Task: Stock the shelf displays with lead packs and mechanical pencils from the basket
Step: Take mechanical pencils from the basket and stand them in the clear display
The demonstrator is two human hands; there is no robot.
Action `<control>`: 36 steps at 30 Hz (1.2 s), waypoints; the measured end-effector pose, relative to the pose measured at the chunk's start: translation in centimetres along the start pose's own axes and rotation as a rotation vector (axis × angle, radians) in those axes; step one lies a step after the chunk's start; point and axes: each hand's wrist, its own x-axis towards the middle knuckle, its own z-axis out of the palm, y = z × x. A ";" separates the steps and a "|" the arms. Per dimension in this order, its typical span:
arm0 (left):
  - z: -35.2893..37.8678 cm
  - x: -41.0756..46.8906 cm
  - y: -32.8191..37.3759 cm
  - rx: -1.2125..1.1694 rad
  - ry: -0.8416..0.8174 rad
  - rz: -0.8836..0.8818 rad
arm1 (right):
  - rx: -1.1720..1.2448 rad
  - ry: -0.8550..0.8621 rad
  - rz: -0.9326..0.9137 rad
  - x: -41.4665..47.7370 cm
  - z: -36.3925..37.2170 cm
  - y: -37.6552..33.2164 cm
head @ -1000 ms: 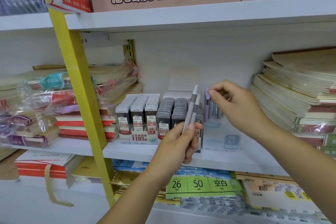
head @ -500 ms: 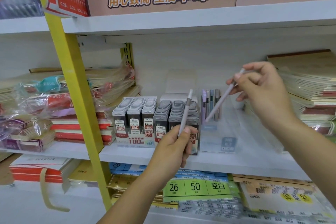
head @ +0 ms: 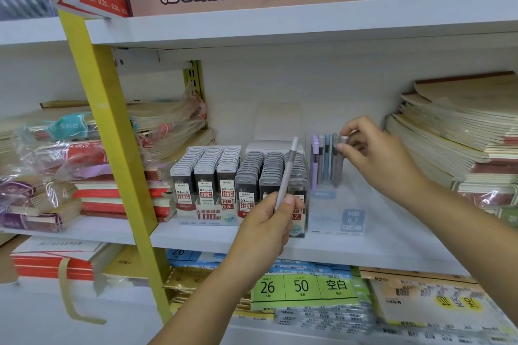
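Right hand: my right hand (head: 375,157) pinches the white cap of a grey pencil (head: 339,168) between thumb and forefinger, the other fingers curled behind. I hold it by the very top so the tip can drop straight down.
That pencil's place: it stands upright in the clear pencil box (head: 336,213) on the middle shelf (head: 364,252), at the right end of the standing pencils (head: 319,159).
Left hand: my left hand (head: 265,228) grips 1 spare pencil (head: 287,171) low on its barrel, cap up, in front of the 0.7 lead packs (head: 266,173). I judge it waits there so it can go in next.
Lead packs: 2 trays, the 0.5 lead packs (head: 206,173) and the 0.7 ones, stand side by side left of the pencil box. Both look full, with labels facing out so a shopper can read them.
Box room: the right part of the box looks bare, so I judge more pencils fit.
Hidden: I cannot tell whether the grey pencil's tip has seated, as the clear walls blur the bottom. My left fingers cover the spare pencil's lower end and part of the 0.7 label.
Cut off: the basket is nowhere in view, so I cannot say how much stock is left. The notebook stacks (head: 448,134) at the right run off the edge.
Hard to read: the box's small label is blurred; it looks like HB 0.7.
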 end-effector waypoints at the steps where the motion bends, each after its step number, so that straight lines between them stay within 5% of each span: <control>1: 0.0 0.0 0.0 -0.001 0.001 -0.002 | -0.001 0.004 -0.006 0.0 0.0 0.0; 16: 0.2 -0.3 0.3 0.025 -0.011 -0.004 | -0.435 -0.033 0.014 0.9 0.2 -0.2; 19: 0.3 -0.2 0.4 0.052 -0.031 0.015 | -0.091 0.024 0.064 -0.5 -0.2 -2.3; 22: 0.7 0.0 0.5 0.094 -0.036 0.036 | 0.516 -0.147 0.267 -1.6 -0.7 -5.2; 25: 1.3 0.3 0.7 0.142 -0.046 0.053 | 0.757 -0.223 0.281 -2.2 -0.8 -6.8; 29: 1.8 0.6 1.3 0.328 0.029 0.185 | 0.859 -0.013 0.267 -1.8 -1.8 -6.7; 32: 1.0 1.0 1.7 0.758 0.308 0.517 | 0.762 0.237 0.188 -1.1 -3.9 -5.2; 36: 0.1 1.9 1.8 1.222 0.352 0.743 | 0.357 0.154 0.070 -0.8 -4.1 -3.2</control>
